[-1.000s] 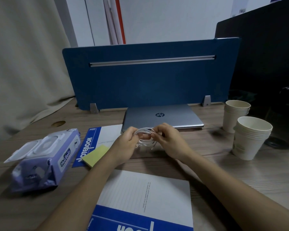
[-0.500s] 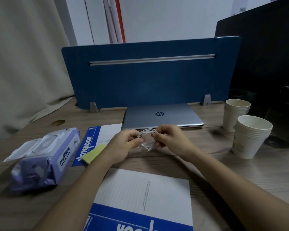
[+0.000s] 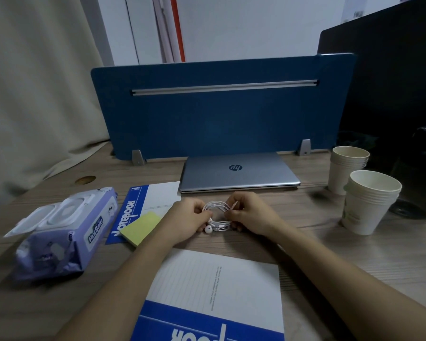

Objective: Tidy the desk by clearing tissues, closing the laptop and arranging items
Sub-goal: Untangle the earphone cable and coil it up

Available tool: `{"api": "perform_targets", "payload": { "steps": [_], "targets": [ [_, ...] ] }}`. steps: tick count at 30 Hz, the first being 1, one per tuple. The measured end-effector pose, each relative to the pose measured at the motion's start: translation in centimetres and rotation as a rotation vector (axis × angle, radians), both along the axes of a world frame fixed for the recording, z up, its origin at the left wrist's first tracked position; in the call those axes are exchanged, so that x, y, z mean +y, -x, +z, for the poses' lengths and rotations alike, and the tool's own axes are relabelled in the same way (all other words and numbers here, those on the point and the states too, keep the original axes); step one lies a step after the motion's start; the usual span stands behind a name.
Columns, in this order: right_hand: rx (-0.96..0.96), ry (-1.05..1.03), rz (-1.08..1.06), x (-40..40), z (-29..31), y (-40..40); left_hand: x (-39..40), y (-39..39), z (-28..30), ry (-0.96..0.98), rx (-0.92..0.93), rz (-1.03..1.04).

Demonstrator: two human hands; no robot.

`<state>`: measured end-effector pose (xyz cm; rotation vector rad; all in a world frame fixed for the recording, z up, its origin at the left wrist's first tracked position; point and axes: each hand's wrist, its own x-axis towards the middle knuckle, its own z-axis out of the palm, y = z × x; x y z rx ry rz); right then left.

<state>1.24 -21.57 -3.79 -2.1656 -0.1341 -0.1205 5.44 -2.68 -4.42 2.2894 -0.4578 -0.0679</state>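
On the wooden desk (image 3: 330, 242), before the closed laptop (image 3: 239, 172), left hand (image 3: 185, 222) and right hand (image 3: 250, 215) both pinch the coiled white earphones (image 3: 217, 215), forearms converging.

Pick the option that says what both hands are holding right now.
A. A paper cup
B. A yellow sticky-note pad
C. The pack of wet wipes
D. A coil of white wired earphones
D: the left hand and right hand both pinch the coiled white earphones just in front of the closed laptop; an earbud hangs at the bottom of the coil.
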Motion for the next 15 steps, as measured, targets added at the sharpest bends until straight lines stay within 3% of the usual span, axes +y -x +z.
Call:
{"api": "perform_targets", "payload": {
  "steps": [4,15],
  "targets": [
    [-0.126,0.237,-0.08,0.08,-0.23,-0.19,-0.13,0.12,0.15,-0.097,-0.099,0.051],
    [-0.168,0.265,-0.134,-0.07,-0.81,-0.62,0.26,0.29,0.2,-0.077,-0.189,-0.065]
  ]
}}
